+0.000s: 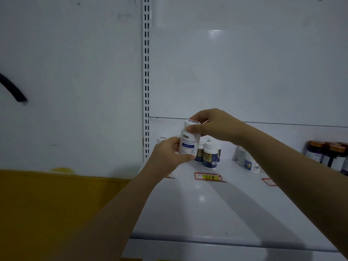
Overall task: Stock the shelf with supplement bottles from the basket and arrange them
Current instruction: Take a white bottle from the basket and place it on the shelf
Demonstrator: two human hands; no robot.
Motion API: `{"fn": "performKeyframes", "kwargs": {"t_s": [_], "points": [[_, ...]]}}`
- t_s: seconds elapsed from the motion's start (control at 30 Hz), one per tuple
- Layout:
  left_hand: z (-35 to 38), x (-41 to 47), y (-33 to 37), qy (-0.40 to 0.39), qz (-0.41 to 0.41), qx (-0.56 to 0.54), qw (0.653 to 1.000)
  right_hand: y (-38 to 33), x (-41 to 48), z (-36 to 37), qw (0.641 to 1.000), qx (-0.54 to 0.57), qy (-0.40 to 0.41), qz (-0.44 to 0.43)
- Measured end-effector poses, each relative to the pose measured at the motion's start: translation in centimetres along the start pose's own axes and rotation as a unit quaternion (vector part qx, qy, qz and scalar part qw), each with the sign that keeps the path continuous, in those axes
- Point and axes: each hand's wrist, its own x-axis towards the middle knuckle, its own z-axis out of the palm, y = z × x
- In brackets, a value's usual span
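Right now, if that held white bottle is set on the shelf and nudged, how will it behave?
Probably rigid: the white bottle shows no denting under the left hand or right hand. Taller than wide, it may tip if pushed high, then roll on the glossy shelf.

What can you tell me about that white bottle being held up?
The white bottle looks plastic, with a white cap and a pale label carrying a blue band and print too blurred to read. It is held nearly upright above the shelf. The left hand grips its lower body; the right hand pinches its cap.
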Motion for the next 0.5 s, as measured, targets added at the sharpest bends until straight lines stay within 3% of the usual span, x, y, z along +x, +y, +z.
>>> {"fn": "performKeyframes", "kwargs": {"t_s": [0.1, 0.17, 0.3, 0.5], "points": [[-0.2, 0.2, -1.9, -0.005, -0.02, 0.083, 0.996, -0.3, 1.6, 0.9, 0.999, -0.04, 0.016, 0.002], [-0.4, -0.2, -3.8, -0.02, -0.027, 0.197, 0.98, -0.1, 3.0, 1.9, 0.998, -0.059, 0.035, 0.011], [-0.3, -1.2, -6.9, -0.105, -0.072, 0.444, 0.887, 1.3, 5.8, 4.7, 0.996, -0.064, 0.059, 0.035], [-0.1, -0.8, -8.4, -0.15, -0.115, 0.434, 0.881, 3.7, 9.5, 9.5, 0.993, -0.033, 0.067, 0.087]]}}
